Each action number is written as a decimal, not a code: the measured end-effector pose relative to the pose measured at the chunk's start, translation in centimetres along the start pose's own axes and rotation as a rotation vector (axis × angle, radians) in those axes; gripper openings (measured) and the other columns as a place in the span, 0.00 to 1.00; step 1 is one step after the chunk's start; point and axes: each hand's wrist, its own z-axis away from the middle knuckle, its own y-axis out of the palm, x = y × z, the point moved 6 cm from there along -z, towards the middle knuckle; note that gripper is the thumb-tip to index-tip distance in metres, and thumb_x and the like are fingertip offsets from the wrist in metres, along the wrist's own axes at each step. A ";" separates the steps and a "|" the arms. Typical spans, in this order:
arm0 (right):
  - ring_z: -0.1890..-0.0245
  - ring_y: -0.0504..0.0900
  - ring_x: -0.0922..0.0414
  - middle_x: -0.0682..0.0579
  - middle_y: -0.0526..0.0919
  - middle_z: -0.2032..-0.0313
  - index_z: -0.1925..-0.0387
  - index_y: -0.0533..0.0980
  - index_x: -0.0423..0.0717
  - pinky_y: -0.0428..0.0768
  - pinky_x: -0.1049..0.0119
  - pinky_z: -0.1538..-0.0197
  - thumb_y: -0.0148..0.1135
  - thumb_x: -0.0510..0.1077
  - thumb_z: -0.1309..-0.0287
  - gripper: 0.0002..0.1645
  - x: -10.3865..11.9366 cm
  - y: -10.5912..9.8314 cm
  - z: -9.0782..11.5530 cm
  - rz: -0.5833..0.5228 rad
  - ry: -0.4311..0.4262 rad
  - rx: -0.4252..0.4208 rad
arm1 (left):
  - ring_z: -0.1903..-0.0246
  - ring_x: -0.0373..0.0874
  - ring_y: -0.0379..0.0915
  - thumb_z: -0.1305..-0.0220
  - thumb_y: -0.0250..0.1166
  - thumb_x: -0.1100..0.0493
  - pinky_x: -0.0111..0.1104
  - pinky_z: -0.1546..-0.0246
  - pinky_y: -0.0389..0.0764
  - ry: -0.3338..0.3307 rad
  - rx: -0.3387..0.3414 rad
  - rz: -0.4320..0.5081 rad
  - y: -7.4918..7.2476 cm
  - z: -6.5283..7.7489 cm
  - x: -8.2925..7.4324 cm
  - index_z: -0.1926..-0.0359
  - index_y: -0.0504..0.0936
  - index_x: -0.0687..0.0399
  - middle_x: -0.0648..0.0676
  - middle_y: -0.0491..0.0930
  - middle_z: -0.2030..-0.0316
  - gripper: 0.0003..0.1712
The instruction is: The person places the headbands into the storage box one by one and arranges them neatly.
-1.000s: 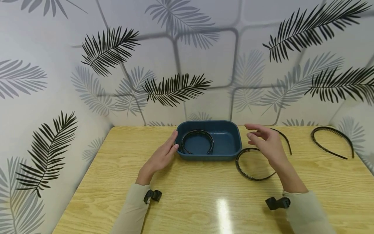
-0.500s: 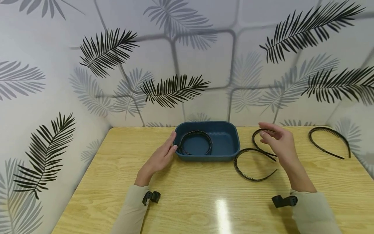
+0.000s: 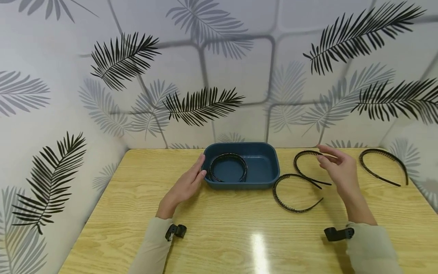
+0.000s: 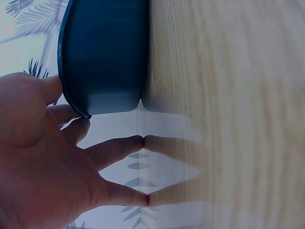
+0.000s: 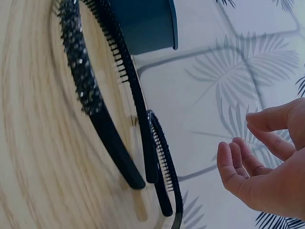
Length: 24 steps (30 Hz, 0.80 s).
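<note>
My left hand (image 3: 184, 184) rests at the left end of a blue plastic bin (image 3: 263, 185), touching its rim with fairly straight fingers. The left wrist view shows the left hand (image 4: 52, 157) with some fingers at the rim and two fingertips down on the table. Inside the bin, on its left side, lie dark toothed headbands (image 3: 244, 167); how many overlap is unclear. Right of the bin, a headband (image 3: 275, 190) lies before another headband (image 3: 296, 160), their ends crossing. My right hand (image 3: 342, 171) hovers beyond them, holding nothing, fingers loosely bent and apart from the thumb.
One more headband (image 3: 380, 175) lies alone toward the table's right side. The wooden table (image 3: 219, 228) meets a leaf-patterned wall (image 3: 239, 125) just behind the bin. A black wrist camera (image 3: 337, 234) sits on the right sleeve.
My right hand has moved right, away from the bin and over past the two crossed headbands, uncovering them. My left hand stays at the bin's end.
</note>
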 end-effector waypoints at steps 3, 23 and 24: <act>0.58 0.85 0.70 0.64 0.83 0.51 0.46 0.84 0.44 0.82 0.79 0.61 0.64 0.31 0.33 0.17 -0.4 -0.8 -0.1 0.011 0.022 -0.018 | 0.21 0.54 0.39 0.15 0.45 0.57 0.51 0.24 0.49 -0.001 0.000 0.000 0.0 0.0 0.1 0.19 0.43 0.66 0.60 0.41 0.19 0.35; 0.58 0.78 0.70 0.68 0.79 0.55 0.49 0.86 0.56 0.80 0.81 0.62 0.66 0.35 0.33 0.16 -3.5 -5.1 0.2 0.113 0.163 -0.085 | 0.21 0.55 0.40 0.15 0.45 0.57 0.51 0.24 0.49 0.009 -0.009 -0.020 0.0 0.0 0.0 0.19 0.44 0.67 0.61 0.41 0.19 0.35; 0.58 0.78 0.70 0.69 0.79 0.55 0.49 0.85 0.57 0.80 0.81 0.61 0.65 0.35 0.32 0.16 -3.6 -5.2 0.2 0.121 0.170 -0.075 | 0.21 0.55 0.40 0.15 0.45 0.57 0.51 0.24 0.49 0.008 -0.008 -0.021 0.0 0.0 0.0 0.19 0.44 0.67 0.61 0.41 0.19 0.35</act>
